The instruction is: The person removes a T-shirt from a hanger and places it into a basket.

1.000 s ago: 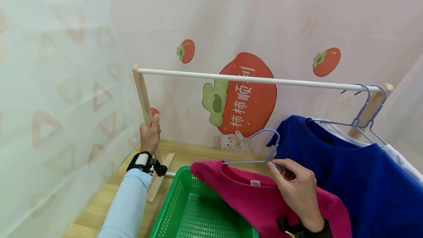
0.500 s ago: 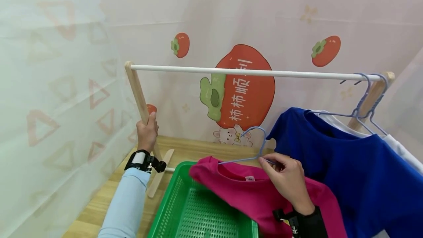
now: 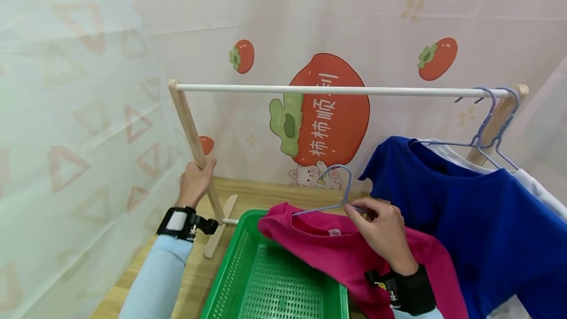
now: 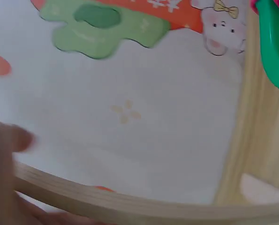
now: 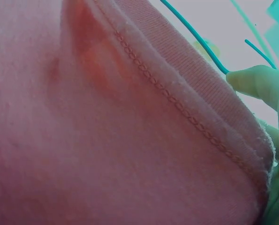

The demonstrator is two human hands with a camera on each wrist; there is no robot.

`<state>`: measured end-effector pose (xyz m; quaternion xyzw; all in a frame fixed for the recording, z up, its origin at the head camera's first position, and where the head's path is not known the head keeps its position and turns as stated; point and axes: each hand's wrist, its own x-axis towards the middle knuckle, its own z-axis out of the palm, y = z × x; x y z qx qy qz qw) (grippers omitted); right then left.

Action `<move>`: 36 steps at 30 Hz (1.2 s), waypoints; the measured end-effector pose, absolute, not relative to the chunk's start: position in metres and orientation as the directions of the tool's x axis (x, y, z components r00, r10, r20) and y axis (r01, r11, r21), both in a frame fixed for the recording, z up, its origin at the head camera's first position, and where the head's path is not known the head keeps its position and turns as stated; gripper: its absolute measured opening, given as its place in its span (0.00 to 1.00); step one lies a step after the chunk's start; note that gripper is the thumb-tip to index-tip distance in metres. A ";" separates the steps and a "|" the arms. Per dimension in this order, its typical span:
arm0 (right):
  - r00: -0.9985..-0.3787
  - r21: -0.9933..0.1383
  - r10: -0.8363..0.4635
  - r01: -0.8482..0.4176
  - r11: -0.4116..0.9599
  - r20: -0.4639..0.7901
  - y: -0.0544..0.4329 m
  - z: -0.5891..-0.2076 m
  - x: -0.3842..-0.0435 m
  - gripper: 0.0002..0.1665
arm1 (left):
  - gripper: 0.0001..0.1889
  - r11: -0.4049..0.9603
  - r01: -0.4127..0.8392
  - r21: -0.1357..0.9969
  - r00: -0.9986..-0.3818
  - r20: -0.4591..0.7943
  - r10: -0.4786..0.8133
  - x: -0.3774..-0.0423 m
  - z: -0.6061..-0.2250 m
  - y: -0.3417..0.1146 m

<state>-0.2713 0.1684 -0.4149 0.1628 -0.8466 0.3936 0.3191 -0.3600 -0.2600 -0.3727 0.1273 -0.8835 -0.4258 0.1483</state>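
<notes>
My right hand (image 3: 378, 228) pinches a blue wire hanger (image 3: 347, 188) just below its hook. A magenta T-shirt (image 3: 328, 250) hangs from this hanger, its neckline around the lower wire. In the right wrist view the shirt's collar (image 5: 195, 75) fills much of the picture, and the thumb (image 5: 259, 84) lies against the wire. At the left, my left hand (image 3: 195, 181) is around the wooden post (image 3: 188, 122) of a small clothes rack. The left wrist view has the thumb blurred on one side of that post and fingers on the other.
The rack's white rail (image 3: 274, 89) runs across above the hands. At its right end a blue T-shirt (image 3: 447, 201) and a white one (image 3: 533, 186) hang on hangers. Beneath the magenta shirt stands a green basket (image 3: 235, 260) on the wooden table (image 3: 146, 279).
My right hand has moved slightly left with the hanger and magenta shirt. My left hand has slid a little down the post and its wrist has turned. The head view has shifted somewhat.
</notes>
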 end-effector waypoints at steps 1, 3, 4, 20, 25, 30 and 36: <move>-0.739 -0.561 -0.021 -0.530 0.636 0.674 0.168 -0.415 -0.272 0.06 | 0.32 0.703 -0.159 0.693 -0.934 0.125 -0.335 -0.350 -0.371 -0.258; -0.736 -0.561 -0.016 -0.528 0.638 0.676 0.168 -0.414 -0.272 0.05 | 0.28 0.837 -0.176 0.518 -0.946 0.147 -0.289 -0.332 -0.372 -0.249; -0.737 -0.562 -0.012 -0.526 0.638 0.676 0.168 -0.413 -0.272 0.05 | 0.28 0.880 -0.161 0.447 -0.946 0.184 -0.267 -0.323 -0.374 -0.242; -0.778 -0.619 0.024 -0.481 0.620 0.628 0.177 -0.408 -0.260 0.10 | 0.11 0.615 0.778 0.127 -0.608 0.399 0.686 -0.300 -0.414 -0.135; -0.774 -0.567 -0.030 -0.489 0.663 0.633 0.178 -0.408 -0.260 0.14 | 0.15 0.635 0.770 0.058 -0.594 0.430 0.680 -0.296 -0.419 -0.128; -0.741 -0.523 -0.032 -0.503 0.688 0.670 0.179 -0.407 -0.262 0.17 | 0.14 0.634 0.771 0.055 -0.588 0.444 0.677 -0.294 -0.420 -0.127; -0.709 -0.520 0.029 -0.489 0.700 0.705 0.181 -0.407 -0.262 0.20 | 0.17 0.629 0.776 0.055 -0.574 0.474 0.667 -0.292 -0.422 -0.131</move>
